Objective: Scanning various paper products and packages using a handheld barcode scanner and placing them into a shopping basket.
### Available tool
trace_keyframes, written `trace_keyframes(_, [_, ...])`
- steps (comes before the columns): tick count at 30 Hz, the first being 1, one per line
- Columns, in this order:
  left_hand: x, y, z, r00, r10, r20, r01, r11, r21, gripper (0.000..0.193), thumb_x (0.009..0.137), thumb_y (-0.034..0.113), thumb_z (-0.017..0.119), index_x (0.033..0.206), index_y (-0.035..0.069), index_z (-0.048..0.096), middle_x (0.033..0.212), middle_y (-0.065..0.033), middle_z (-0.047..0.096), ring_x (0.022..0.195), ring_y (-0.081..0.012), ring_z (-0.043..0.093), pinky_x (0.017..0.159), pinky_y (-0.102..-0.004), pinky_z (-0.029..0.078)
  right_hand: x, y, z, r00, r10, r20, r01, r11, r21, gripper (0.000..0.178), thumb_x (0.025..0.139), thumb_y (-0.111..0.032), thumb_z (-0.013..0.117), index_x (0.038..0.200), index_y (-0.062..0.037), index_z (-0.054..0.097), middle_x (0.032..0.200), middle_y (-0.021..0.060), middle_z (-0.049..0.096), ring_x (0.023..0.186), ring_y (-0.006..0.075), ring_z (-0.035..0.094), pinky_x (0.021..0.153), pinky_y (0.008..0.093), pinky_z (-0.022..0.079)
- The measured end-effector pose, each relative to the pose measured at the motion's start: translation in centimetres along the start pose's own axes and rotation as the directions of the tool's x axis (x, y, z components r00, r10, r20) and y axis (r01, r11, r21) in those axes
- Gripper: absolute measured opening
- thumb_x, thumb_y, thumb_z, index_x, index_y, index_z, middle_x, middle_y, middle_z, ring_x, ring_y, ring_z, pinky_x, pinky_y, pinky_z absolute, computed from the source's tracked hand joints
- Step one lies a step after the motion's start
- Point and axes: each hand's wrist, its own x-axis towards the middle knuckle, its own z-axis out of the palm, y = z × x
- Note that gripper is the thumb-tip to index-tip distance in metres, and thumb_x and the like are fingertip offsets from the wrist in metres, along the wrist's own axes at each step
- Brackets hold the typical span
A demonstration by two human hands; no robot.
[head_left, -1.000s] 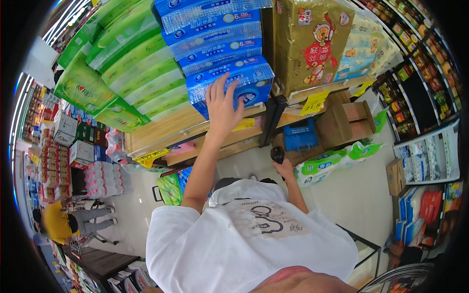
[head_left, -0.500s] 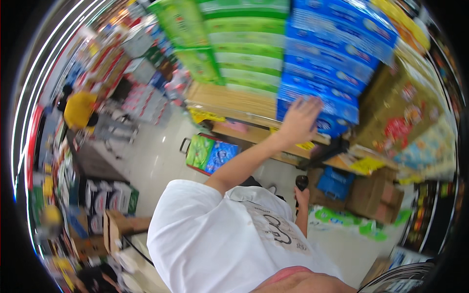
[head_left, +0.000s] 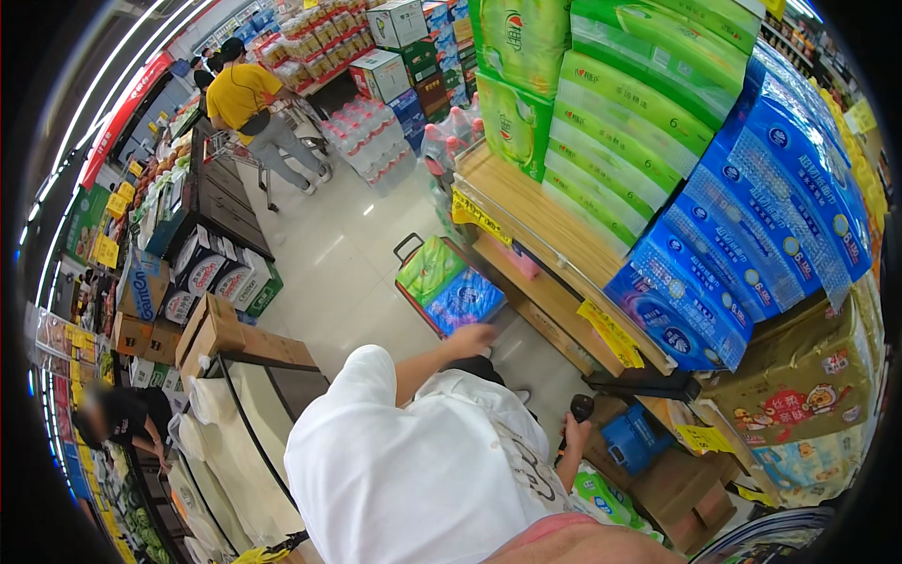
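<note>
My left hand (head_left: 470, 340), smeared by motion, is low in front of me beside a red-rimmed cart (head_left: 416, 308) with a black pull handle. Whether it touches the cart, or how its fingers lie, I cannot tell. A green tissue pack (head_left: 431, 267) and a blue tissue pack (head_left: 464, 303) lie side by side in the cart. My right hand (head_left: 574, 438) is closed round a black, round-headed handle (head_left: 583, 406); its lower part is hidden. Stacked blue tissue packs (head_left: 742, 226) and green tissue packs (head_left: 620, 132) fill the shelf at the right, apart from both hands.
The wooden shelf (head_left: 554, 226) with yellow tags runs along the right. Below it sit a blue case (head_left: 635, 437) and a cardboard box (head_left: 691, 484). A person in yellow (head_left: 246, 99) stands far left by a shopping cart; another person in black (head_left: 132, 418) bends over at left.
My left hand has left the blue packs on the shelf and come down and left toward the cart. The view has swung left. My right hand keeps its hold on the black handle.
</note>
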Motion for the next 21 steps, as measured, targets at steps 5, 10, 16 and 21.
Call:
trace_keyframes(5, [-9.0, -16.7, 2.2, 0.752, -0.657, 0.041, 0.657, 0.746, -0.107, 0.030, 0.080, 0.025, 0.062, 0.098, 0.001, 0.068, 0.096, -0.0187, 0.068, 0.094, -0.0323, 0.065, 0.083, -0.0455, 0.050, 0.4, 0.5, 0.3, 0.998, 0.043, -0.040, -0.045, 0.997, -0.059, 0.025, 0.075, -0.019, 0.068, 0.073, 0.0044, 0.060, 0.063, 0.0111, 0.062, 0.048, 0.0190, 0.059, 0.049, 0.0328, 0.047])
trace_keyframes(10, [-10.4, -17.9, 1.4, 0.559, -0.747, 0.359, 0.812, 0.581, -0.057, 0.037, 0.082, 0.028, 0.058, 0.106, 0.001, 0.068, 0.106, -0.0212, 0.067, 0.103, -0.0367, 0.062, 0.089, -0.0464, 0.048, 0.9, 4.0, 1.1, 0.994, 0.057, -0.089, -0.067, 0.992, -0.107, 0.021, 0.078, -0.019, 0.066, 0.076, 0.0016, 0.063, 0.061, 0.0085, 0.060, 0.048, 0.0181, 0.057, 0.046, 0.0313, 0.044])
trace_keyframes(16, [0.7, -23.8, 4.8, 0.853, -0.330, 0.405, 0.191, 0.918, 0.346, 0.043, 0.082, 0.033, 0.051, 0.095, -0.005, 0.068, 0.105, -0.0270, 0.066, 0.101, -0.0436, 0.063, 0.085, -0.0476, 0.050, -0.9, -2.6, 4.8, 0.984, -0.135, -0.120, 0.096, 0.953, -0.289, 0.033, 0.075, -0.031, 0.070, 0.074, 0.0011, 0.065, 0.060, 0.0121, 0.063, 0.053, 0.0228, 0.064, 0.055, 0.0370, 0.050])
trace_keyframes(21, [15.4, -11.7, 6.4, 0.886, -0.165, 0.434, 0.301, 0.916, -0.267, 0.028, 0.080, 0.021, 0.055, 0.085, -0.002, 0.070, 0.077, -0.0159, 0.069, 0.074, -0.0222, 0.066, 0.066, -0.0372, 0.051, -4.0, -8.0, 7.6, 0.964, -0.105, -0.244, 0.014, 0.937, -0.348, 0.041, 0.073, -0.035, 0.070, 0.097, -0.0022, 0.066, 0.087, 0.0197, 0.068, 0.084, 0.0346, 0.066, 0.076, 0.0428, 0.052])
